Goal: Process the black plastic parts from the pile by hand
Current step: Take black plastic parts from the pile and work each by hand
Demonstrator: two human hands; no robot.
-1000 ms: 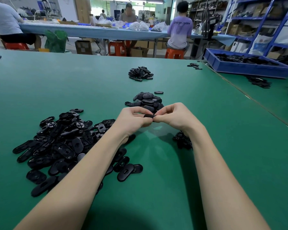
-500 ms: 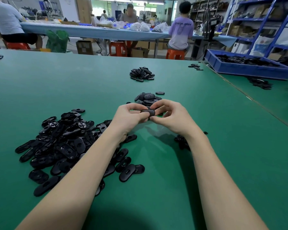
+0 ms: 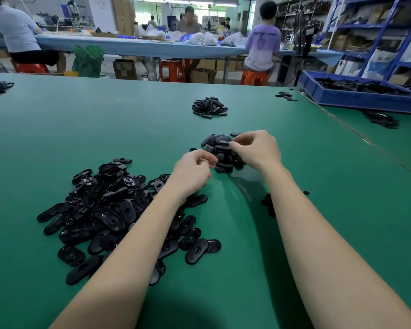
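A big loose pile of black oval plastic parts [image 3: 105, 205] lies on the green table [image 3: 81, 129] at the left. My left forearm crosses its right edge. Ahead of my hands sits a smaller heap of black parts [image 3: 223, 163]. My right hand [image 3: 256, 149] is over that heap and pinches one black part [image 3: 223, 144] at its top between thumb and fingertips. My left hand [image 3: 193, 169] hovers just left of the heap with its fingers curled in. I see nothing in it.
A third heap of parts [image 3: 209, 106] lies farther back in the middle. Small black bits [image 3: 267, 203] sit by my right forearm. At the back right stands a blue bin [image 3: 356, 100] of parts. People sit at a long table behind.
Both hands held one part together near me. My right hand has since carried it forward onto the small heap, and my left hand has let go and stayed behind.
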